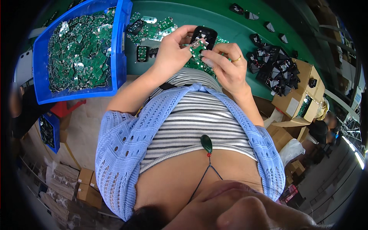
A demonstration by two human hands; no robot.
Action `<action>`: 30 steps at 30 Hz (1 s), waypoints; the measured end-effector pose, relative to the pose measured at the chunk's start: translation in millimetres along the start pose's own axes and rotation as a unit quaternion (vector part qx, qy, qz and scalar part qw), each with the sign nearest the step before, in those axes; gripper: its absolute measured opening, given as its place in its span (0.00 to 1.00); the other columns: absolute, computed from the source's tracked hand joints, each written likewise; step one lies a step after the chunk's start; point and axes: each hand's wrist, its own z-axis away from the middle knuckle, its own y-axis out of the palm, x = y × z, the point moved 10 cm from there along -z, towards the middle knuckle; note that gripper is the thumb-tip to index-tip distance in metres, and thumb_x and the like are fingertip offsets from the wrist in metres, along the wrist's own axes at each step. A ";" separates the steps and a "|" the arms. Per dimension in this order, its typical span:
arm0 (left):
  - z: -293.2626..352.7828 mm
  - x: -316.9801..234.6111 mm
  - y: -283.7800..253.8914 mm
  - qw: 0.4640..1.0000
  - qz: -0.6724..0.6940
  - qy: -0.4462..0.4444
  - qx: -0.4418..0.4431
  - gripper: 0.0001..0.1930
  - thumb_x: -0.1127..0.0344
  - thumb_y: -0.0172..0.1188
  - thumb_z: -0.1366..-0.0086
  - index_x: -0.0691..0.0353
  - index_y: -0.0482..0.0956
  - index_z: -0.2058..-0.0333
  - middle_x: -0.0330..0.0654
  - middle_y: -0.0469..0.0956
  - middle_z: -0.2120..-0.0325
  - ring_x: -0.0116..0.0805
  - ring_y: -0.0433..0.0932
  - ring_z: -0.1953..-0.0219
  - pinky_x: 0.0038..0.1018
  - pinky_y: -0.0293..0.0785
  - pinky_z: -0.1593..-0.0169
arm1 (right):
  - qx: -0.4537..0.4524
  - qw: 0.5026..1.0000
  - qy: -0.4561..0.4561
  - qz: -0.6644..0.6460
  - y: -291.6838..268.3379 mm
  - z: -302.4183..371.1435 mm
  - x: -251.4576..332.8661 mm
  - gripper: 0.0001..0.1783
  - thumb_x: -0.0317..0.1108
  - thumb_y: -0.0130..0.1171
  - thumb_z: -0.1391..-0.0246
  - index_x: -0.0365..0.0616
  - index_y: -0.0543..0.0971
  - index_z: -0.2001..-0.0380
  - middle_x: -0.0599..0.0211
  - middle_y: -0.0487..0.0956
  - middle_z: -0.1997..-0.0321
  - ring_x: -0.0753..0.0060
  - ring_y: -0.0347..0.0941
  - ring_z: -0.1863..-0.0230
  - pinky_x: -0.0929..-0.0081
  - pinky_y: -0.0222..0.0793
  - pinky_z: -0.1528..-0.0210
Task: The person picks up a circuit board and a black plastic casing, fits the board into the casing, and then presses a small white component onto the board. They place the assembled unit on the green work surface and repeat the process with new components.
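My left hand (171, 50) is closed around a black plastic housing (209, 34), held upright over the near edge of the green table. A green circuit board (196, 48) with small shiny parts stands in front of the housing's inner side. My right hand (229, 66), with a ring on one finger, pinches at this board from the right. The left fingertips also come close to the board; whether they touch it is hidden. Just below both hands, more green boards lie at the table edge. A black-framed piece with a green board (142, 53) lies left of my left hand.
A blue bin (119, 57) full of green boards stands at the left. Loose boards (165, 30) lie beyond my left hand. Black housings (281, 69) are heaped at the right, beside an open cardboard box (303, 88); several more (269, 27) lie scattered at the far right.
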 end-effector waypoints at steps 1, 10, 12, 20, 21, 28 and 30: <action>-1.6 -1.6 1.5 1.000 -0.007 0.003 -0.019 0.18 0.72 0.58 0.44 0.67 0.69 0.54 0.39 0.74 0.63 0.23 0.73 0.61 0.19 0.70 0.58 | 0.006 1.000 -0.008 0.022 -2.9 0.6 -1.1 0.14 0.26 0.63 0.68 0.47 0.78 0.71 0.70 0.71 0.73 0.72 0.67 0.76 0.79 0.64 0.79; -3.1 -3.4 43.5 1.000 0.014 -0.018 0.021 0.20 0.65 0.56 0.41 0.67 0.68 0.52 0.41 0.75 0.63 0.22 0.73 0.64 0.19 0.70 0.60 | -0.067 0.997 0.039 0.030 -52.2 13.6 -30.8 0.09 0.23 0.60 0.65 0.43 0.76 0.74 0.68 0.74 0.75 0.68 0.70 0.75 0.75 0.66 0.76; -4.6 -10.7 53.0 1.000 0.002 -0.019 0.019 0.20 0.66 0.56 0.41 0.67 0.67 0.51 0.40 0.75 0.63 0.22 0.73 0.64 0.19 0.70 0.60 | -0.049 0.997 0.050 0.032 -57.5 13.1 -37.6 0.07 0.23 0.59 0.63 0.43 0.76 0.75 0.68 0.74 0.75 0.68 0.70 0.74 0.76 0.66 0.76; -20.2 -9.4 65.2 0.998 -0.056 0.013 -0.025 0.23 0.67 0.61 0.46 0.65 0.69 0.52 0.43 0.76 0.64 0.28 0.76 0.63 0.22 0.73 0.61 | -0.032 0.996 0.075 0.031 -58.8 14.3 -60.1 0.06 0.24 0.59 0.60 0.44 0.75 0.74 0.69 0.73 0.75 0.67 0.70 0.73 0.74 0.67 0.76; -22.8 -9.4 63.7 0.997 -0.065 0.020 -0.035 0.22 0.66 0.61 0.46 0.65 0.69 0.52 0.43 0.76 0.64 0.28 0.76 0.64 0.22 0.73 0.61 | -0.030 0.995 0.086 0.029 -57.3 14.9 -65.2 0.07 0.24 0.58 0.60 0.43 0.75 0.74 0.69 0.73 0.75 0.67 0.70 0.73 0.73 0.67 0.75; -41.9 1.9 65.8 0.996 -0.082 0.003 -0.038 0.21 0.65 0.62 0.46 0.66 0.70 0.54 0.44 0.77 0.66 0.28 0.76 0.66 0.22 0.73 0.64 | -0.031 0.995 0.087 0.026 -50.8 12.2 -87.0 0.08 0.24 0.58 0.61 0.42 0.74 0.73 0.67 0.73 0.73 0.65 0.70 0.72 0.73 0.67 0.75; -48.5 6.9 58.9 0.994 -0.096 0.003 -0.060 0.18 0.66 0.61 0.45 0.66 0.71 0.57 0.42 0.77 0.68 0.26 0.76 0.67 0.20 0.72 0.66 | -0.002 0.993 0.115 0.029 -43.0 10.3 -96.3 0.08 0.25 0.59 0.60 0.41 0.75 0.71 0.65 0.73 0.72 0.64 0.70 0.70 0.72 0.67 0.73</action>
